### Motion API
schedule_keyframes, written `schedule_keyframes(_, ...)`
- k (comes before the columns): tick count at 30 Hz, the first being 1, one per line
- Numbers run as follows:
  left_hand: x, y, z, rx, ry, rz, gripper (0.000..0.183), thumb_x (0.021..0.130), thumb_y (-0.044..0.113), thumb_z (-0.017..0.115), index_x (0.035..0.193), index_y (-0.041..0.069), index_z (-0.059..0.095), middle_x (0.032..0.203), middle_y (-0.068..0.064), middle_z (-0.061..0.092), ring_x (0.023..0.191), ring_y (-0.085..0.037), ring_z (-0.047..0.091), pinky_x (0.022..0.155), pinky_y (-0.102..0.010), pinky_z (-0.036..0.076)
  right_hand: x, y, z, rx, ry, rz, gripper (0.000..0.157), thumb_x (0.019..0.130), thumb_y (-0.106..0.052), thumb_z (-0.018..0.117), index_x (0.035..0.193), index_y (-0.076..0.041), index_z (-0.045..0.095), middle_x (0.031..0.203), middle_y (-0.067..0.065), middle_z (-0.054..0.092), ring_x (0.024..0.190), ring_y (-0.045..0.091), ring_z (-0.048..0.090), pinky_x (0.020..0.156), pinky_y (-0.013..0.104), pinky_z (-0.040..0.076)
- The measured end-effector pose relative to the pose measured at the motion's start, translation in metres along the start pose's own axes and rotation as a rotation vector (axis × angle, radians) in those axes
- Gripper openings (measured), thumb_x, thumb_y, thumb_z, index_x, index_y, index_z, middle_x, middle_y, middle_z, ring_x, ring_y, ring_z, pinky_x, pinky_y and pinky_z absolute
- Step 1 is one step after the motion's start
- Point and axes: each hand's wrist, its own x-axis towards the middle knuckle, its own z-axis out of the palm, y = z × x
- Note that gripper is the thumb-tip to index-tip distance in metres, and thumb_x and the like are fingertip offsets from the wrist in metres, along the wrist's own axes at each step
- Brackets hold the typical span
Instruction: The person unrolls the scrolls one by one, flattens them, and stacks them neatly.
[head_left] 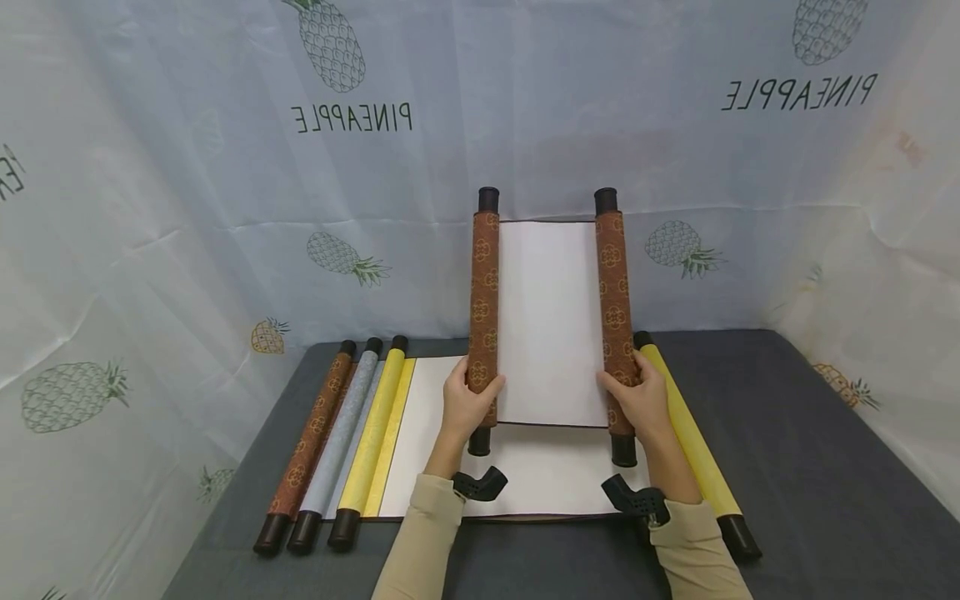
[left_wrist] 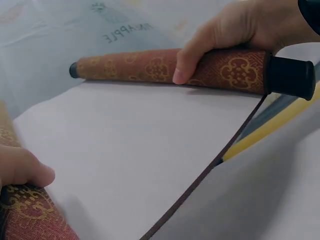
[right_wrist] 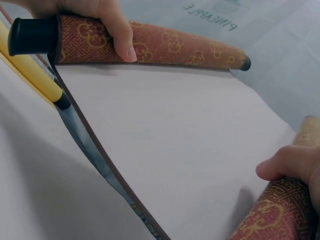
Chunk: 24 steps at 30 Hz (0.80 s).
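A scroll with reddish-brown, gold-patterned rollers and black end knobs is raised upright over the table, its blank white paper point(head_left: 551, 321) spread between the two rollers. Around the lower part of the left roller point(head_left: 484, 292) my left hand point(head_left: 467, 404) is curled, thumb across the front. My right hand point(head_left: 647, 400) grips the right roller point(head_left: 613, 300) at much the same height. Both thumbs press the patterned cloth, as the left wrist view shows with the left thumb point(left_wrist: 25, 169) and the right wrist view with the right thumb point(right_wrist: 280, 164).
Beneath lies another opened scroll, its white sheet point(head_left: 427, 433) between a yellow left roller point(head_left: 372, 433) and a yellow right roller point(head_left: 693, 429). Left of it lie a grey roller point(head_left: 339, 437) and a brown patterned roller point(head_left: 313, 433). A pineapple-print curtain point(head_left: 540, 108) hangs behind the dark table point(head_left: 810, 467).
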Motion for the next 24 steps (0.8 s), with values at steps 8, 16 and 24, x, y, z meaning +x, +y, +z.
schedule_keyframes(8,0.003,-0.001,-0.007,0.018,-0.009,-0.016,0.053,0.082,0.016,0.073,0.129,-0.002,0.055,0.113,-0.023,0.065,0.098,-0.032,0.065,0.081,-0.041,0.056,-0.002,-0.007,-0.007,-0.029,-0.092,0.057,0.068,0.091,-0.014,0.065,0.148,-0.002,0.03,0.137,0.026,0.052,0.102,0.009,0.058,0.076,0.009,0.046)
schedule_keyframes(16,0.001,0.002,-0.007,0.053,-0.036,-0.036,0.056,0.085,0.014,0.071,0.133,-0.004,0.048,0.119,-0.025,0.061,0.106,-0.038,0.062,0.088,-0.05,0.054,-0.005,-0.015,-0.011,0.015,-0.197,0.174,0.077,0.095,-0.007,0.055,0.154,0.0,0.006,0.154,0.03,0.025,0.139,0.043,0.033,0.114,0.058,0.031)
schedule_keyframes(24,-0.002,0.004,0.006,-0.025,-0.034,-0.155,0.056,0.09,0.013,0.057,0.141,-0.002,0.037,0.129,-0.023,0.055,0.118,-0.035,0.057,0.096,-0.049,0.049,-0.005,-0.018,-0.009,0.091,-0.15,0.217,0.073,0.095,-0.006,0.047,0.155,-0.004,0.006,0.157,0.025,0.023,0.142,0.038,0.029,0.116,0.053,0.027)
